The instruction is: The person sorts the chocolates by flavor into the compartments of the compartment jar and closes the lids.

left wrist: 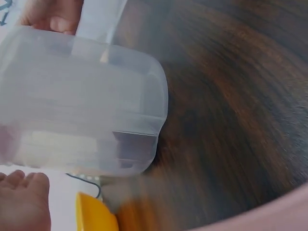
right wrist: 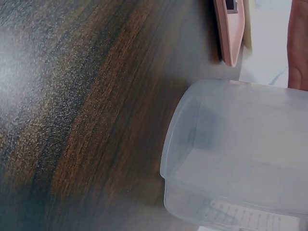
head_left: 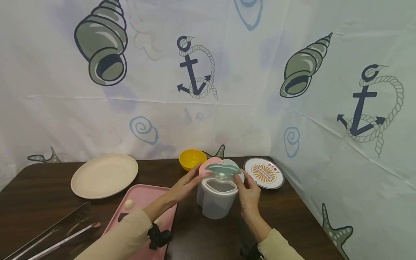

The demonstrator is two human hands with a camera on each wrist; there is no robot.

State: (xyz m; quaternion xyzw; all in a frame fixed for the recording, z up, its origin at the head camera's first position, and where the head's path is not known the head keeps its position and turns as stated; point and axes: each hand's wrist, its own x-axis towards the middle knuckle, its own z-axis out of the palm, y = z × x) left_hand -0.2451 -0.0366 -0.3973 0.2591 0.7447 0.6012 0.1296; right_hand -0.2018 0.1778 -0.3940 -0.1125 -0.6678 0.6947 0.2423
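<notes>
A translucent plastic storage container (head_left: 217, 202) stands on the dark wooden table between both hands. Its top carries pink, pale green and teal lids; the teal lid (head_left: 222, 168) is raised over a heart-shaped opening in the front compartment. My left hand (head_left: 185, 186) reaches to the container's left upper side, fingers mostly straight against it beside the pink lid (head_left: 208, 164). On the other side, my right hand (head_left: 249, 195) holds the upper rim, thumb in front by the raised lid and fingers behind. In the left wrist view, the container's clear wall (left wrist: 86, 96) fills much of the frame.
A pink tray (head_left: 143, 196) with small pale and dark pieces lies beneath the left forearm. Metal tongs (head_left: 61, 242) are at the left front. A cream plate (head_left: 104, 177), a yellow bowl (head_left: 191, 159) and a patterned white plate (head_left: 264, 173) stand along the back edge.
</notes>
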